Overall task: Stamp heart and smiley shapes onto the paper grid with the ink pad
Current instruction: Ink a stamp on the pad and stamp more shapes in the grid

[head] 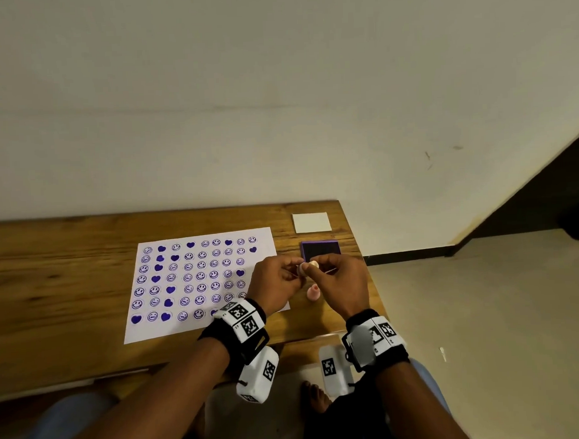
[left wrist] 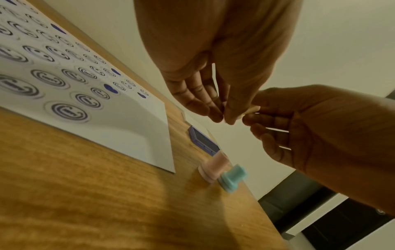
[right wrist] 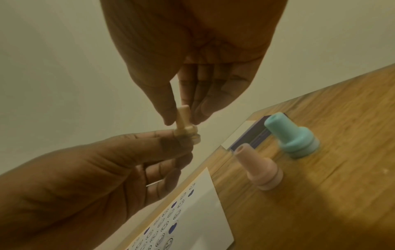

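Note:
Both hands meet above the table's right part, holding one small cream stamp (head: 305,268) between them. My right hand (right wrist: 183,119) pinches its thin stem (right wrist: 182,115). My left hand (right wrist: 181,141) grips its round base (right wrist: 193,136). The white paper grid (head: 198,281) lies to the left, covered with purple smileys and hearts. An open purple ink pad (head: 320,250) sits just beyond the hands. A pink stamp (right wrist: 259,169) and a teal stamp (right wrist: 292,135) stand upright on the wood under my right hand.
The ink pad's white lid (head: 311,222) lies at the far right corner of the wooden table (head: 54,276). The table's right edge (head: 370,282) runs close to my right hand, with floor beyond. A wall stands behind the table.

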